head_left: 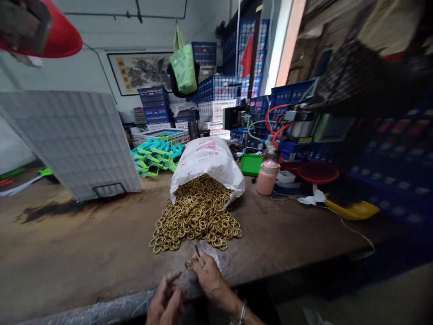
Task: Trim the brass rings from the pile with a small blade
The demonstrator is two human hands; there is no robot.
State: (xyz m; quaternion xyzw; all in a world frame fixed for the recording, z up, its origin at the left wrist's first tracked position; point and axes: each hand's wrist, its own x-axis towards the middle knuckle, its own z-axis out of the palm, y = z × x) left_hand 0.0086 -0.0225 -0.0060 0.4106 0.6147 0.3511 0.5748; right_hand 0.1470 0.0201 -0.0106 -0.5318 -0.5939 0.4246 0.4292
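A heap of brass rings [196, 216] spills out of a white sack [208, 162] lying on its side on the brown workbench [84, 253]. My right hand [209, 277] rests at the bench's near edge, fingers pinched on a thin metal tool with a single brass ring [188, 265] at its tip. A bit of clear plastic film [209, 250] lies just beyond that hand. My left hand [165, 302] hovers low at the edge beside it, fingers loosely curled with nothing visible in them.
A grey gridded tray [74, 140] leans at the left. Behind the sack lie teal plastic parts [155, 155], a green tray [251, 164], a pink bottle [267, 177], a red dish [318, 171] and a yellow scoop [355, 210]. Blue crates [216, 88] are stacked at the back.
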